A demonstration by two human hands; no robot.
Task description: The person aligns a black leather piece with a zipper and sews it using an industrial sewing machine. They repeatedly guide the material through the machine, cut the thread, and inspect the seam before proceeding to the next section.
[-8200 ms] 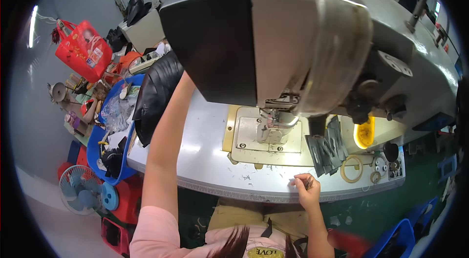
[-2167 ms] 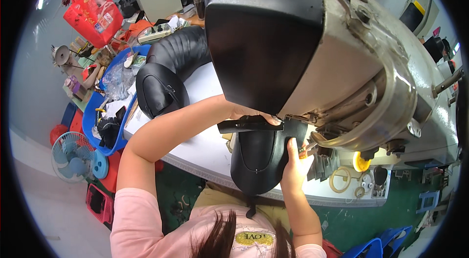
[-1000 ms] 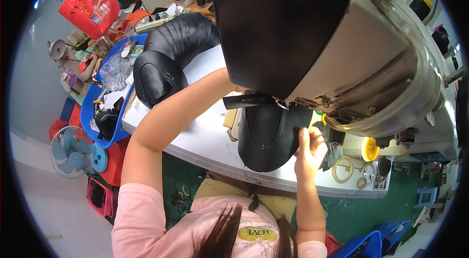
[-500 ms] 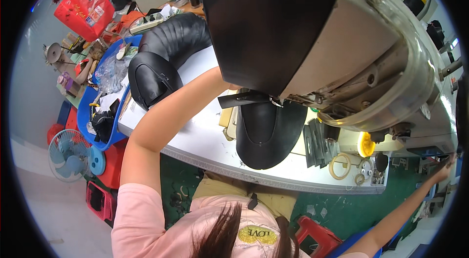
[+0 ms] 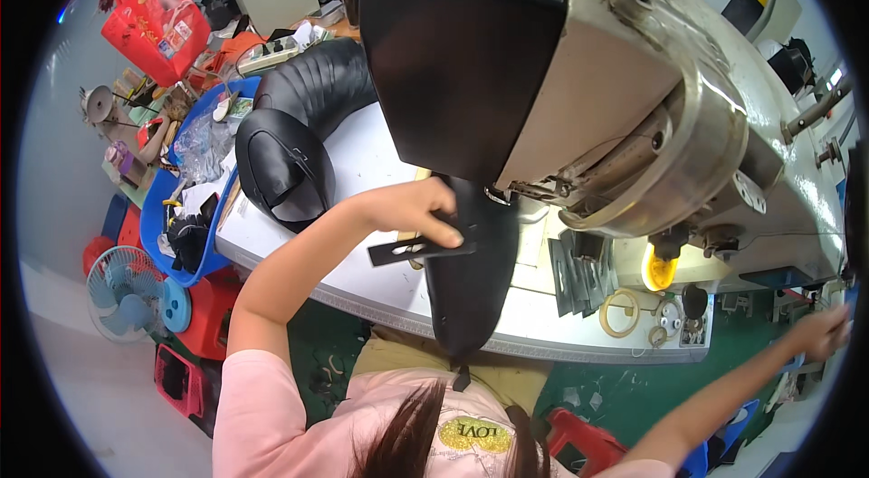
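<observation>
A black leather shoe upper (image 5: 469, 292) lies under the head of the sewing machine (image 5: 529, 71), its narrow end reaching past the table's near edge. My left hand (image 5: 418, 209) is at the upper's left side, thumb and fingers closed on a dark slotted strip (image 5: 398, 252) that lies partly across the leather. The fingertips are partly hidden against the dark material. Out at the far right, by the machine's end, my right hand (image 5: 822, 333) has curled fingers; whatever they grip is hard to make out. The needle area is mostly hidden behind the machine head.
Stacked black uppers (image 5: 312, 84) lie on the white table (image 5: 344, 274) to the left. Blue bins (image 5: 222, 252) with scraps stand beside it. Dark strips (image 5: 579, 279), a tape ring (image 5: 619, 313) and bobbins sit at the right. A fan (image 5: 131, 292) and red stool (image 5: 579, 442) are below.
My left hand has come out from behind the machine head, toward me, with the strip. The upper has turned and slid nearer to me. My right hand is slightly lower.
</observation>
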